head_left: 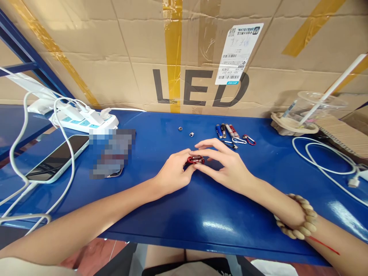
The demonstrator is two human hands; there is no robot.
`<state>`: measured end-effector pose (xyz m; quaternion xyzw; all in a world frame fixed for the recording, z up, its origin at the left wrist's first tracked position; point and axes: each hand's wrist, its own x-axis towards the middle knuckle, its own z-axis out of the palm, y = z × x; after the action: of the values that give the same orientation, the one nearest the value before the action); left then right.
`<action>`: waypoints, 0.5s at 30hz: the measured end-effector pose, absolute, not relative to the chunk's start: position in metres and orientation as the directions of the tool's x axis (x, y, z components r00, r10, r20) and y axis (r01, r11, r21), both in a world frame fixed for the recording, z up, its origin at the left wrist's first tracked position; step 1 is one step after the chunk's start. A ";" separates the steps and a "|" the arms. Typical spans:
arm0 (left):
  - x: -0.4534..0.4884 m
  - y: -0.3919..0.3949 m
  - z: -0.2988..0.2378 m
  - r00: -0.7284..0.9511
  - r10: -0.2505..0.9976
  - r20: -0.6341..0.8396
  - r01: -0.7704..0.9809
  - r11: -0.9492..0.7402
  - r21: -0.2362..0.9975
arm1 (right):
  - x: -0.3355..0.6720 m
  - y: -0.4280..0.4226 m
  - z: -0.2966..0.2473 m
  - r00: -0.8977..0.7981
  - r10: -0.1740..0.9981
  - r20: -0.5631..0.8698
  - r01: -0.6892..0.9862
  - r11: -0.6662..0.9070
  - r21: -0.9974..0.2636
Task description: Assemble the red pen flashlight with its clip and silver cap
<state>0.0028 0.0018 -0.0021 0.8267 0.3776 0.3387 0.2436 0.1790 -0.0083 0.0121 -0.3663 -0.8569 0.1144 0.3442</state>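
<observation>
My left hand [176, 168] pinches a small red metal piece [196, 160] between thumb and fingers, above the middle of the blue table. It looks like a keychain flashlight, partly covered by the fingers. My right hand [227, 165] reaches it from the right; its thumb and fingertips close on the same piece. Just behind the hands lie two small silver parts, a ring [180, 128] and a cap-like bit [191, 134]. Farther right rest several slim tubes, among them a blue tube [219, 131], with a silver carabiner [239, 140] and a red carabiner [251, 140].
A large cardboard box [129, 57] walls off the table's back. To the left are a white power strip [86, 120], a phone [59, 157] and looping cables. On the right stand a clear plastic cup [316, 107] in a carton holder and a coiled white cable [322, 161].
</observation>
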 end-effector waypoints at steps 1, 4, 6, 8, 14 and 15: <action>0.003 0.002 -0.002 0.491 0.792 0.363 0.470 -0.592 0.655 | 0.179 -0.008 0.011 -0.480 0.705 0.522 0.559 0.705 -0.437; 0.003 0.002 0.000 0.498 0.805 0.323 0.475 -0.565 0.675 | 0.178 -0.008 0.010 -0.401 0.742 0.537 0.572 0.660 -0.486; 0.004 0.001 0.001 0.484 0.825 0.291 0.488 -0.531 0.693 | 0.177 -0.009 0.010 -0.331 0.788 0.519 0.577 0.604 -0.549; 0.004 0.000 0.003 0.450 0.855 0.258 0.507 -0.482 0.715 | 0.176 -0.009 0.012 -0.250 0.838 0.485 0.582 0.531 -0.616; 0.005 0.000 0.004 0.386 0.894 0.228 0.488 -0.408 0.772 | 0.177 -0.006 0.016 -0.169 0.857 0.487 0.608 0.480 -0.633; 0.005 0.001 0.004 0.389 0.892 0.231 0.477 -0.409 0.778 | 0.178 -0.006 0.016 -0.208 0.834 0.511 0.611 0.519 -0.598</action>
<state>0.0049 0.0007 0.0041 0.7718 0.4435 0.3302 0.3140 0.1778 -0.0058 0.0157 -0.4720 -0.7655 0.1338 0.4163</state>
